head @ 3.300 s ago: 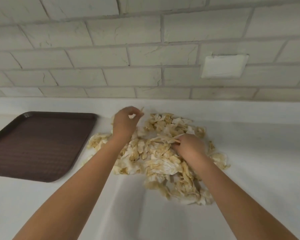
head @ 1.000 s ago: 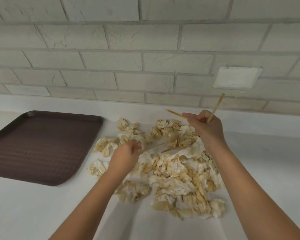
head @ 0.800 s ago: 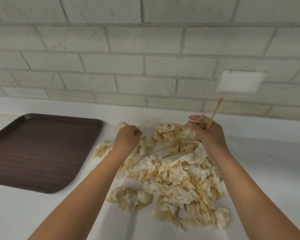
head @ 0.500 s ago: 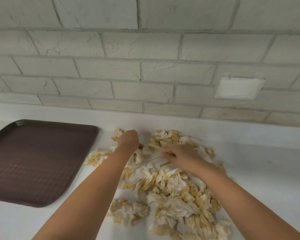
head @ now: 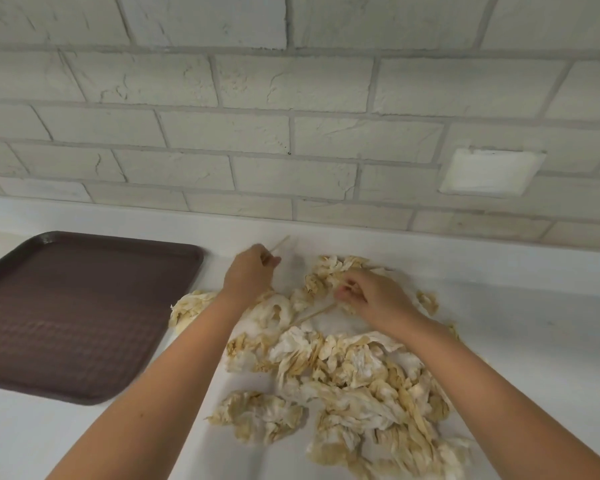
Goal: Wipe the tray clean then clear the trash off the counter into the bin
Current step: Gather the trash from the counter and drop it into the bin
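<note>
A dark brown tray (head: pixel 73 306) lies flat on the white counter (head: pixel 534 323) at the left, with nothing on it. To its right spreads a heap of crumpled, yellow-stained paper napkins (head: pixel 343 372). My left hand (head: pixel 250 271) is closed around a thin wooden stick (head: pixel 280 242) whose tip pokes out above the knuckles, at the heap's far left edge. My right hand (head: pixel 371 294) pinches the upper end of another wooden stick (head: pixel 314 312) that lies slanted across the napkins.
A pale brick wall (head: pixel 291 133) rises behind the counter, with a white cover plate (head: pixel 492 172) at the right. Bare counter stretches right of the heap and in front of the tray. No bin is in view.
My right hand came down from above the heap onto the napkins and took hold of a stick lying there. My left hand shifted up to the heap's far edge with a stick.
</note>
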